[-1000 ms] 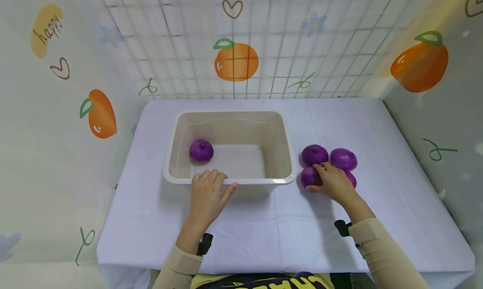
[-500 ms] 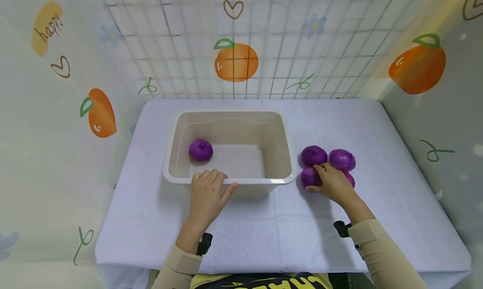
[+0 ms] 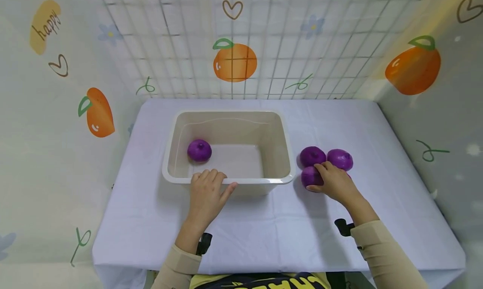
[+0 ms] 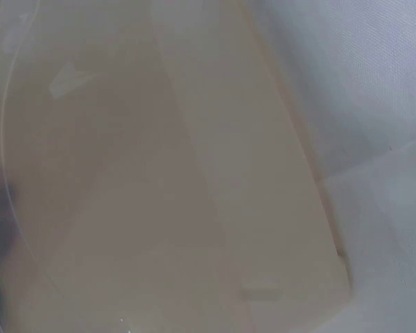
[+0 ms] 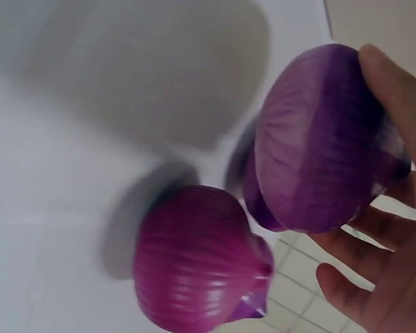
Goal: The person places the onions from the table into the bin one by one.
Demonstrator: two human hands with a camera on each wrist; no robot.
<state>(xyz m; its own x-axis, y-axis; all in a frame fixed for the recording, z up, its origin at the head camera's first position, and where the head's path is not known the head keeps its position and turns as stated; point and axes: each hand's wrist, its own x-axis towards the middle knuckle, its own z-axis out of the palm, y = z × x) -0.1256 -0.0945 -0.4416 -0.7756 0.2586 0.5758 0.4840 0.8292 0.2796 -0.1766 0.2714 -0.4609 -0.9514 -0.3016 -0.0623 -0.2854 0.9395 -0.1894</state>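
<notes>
With curled fingers my left hand [image 3: 205,197] holds the near rim of a beige plastic bin [image 3: 260,181]; its thumb lies along the outside. Only the bin's wall [image 4: 125,159] and the cloth fill the left wrist view. Inside the bin, on the left, lies one purple onion [image 3: 199,150]. To the bin's right, my right hand [image 3: 337,183] grips another purple onion [image 5: 319,139], thumb on one side and fingers on the other. Two more onions [image 3: 312,156] [image 3: 340,159] sit just behind it. A pinker onion [image 5: 191,260] shows in the right wrist view, mostly hidden by the hand in the head view.
A white cloth covers the table [image 3: 241,238]. Behind it stands a wire grid [image 3: 286,50] with a printed curtain, and similar curtain hangs on both sides. A black strap mount [image 3: 343,227] sits on the right wrist, another [image 3: 204,243] on the left.
My right hand and its onion have shifted very slightly right relative to the other onions, and the pinker onion is now almost covered in the head view. The left hand stays on the rim.
</notes>
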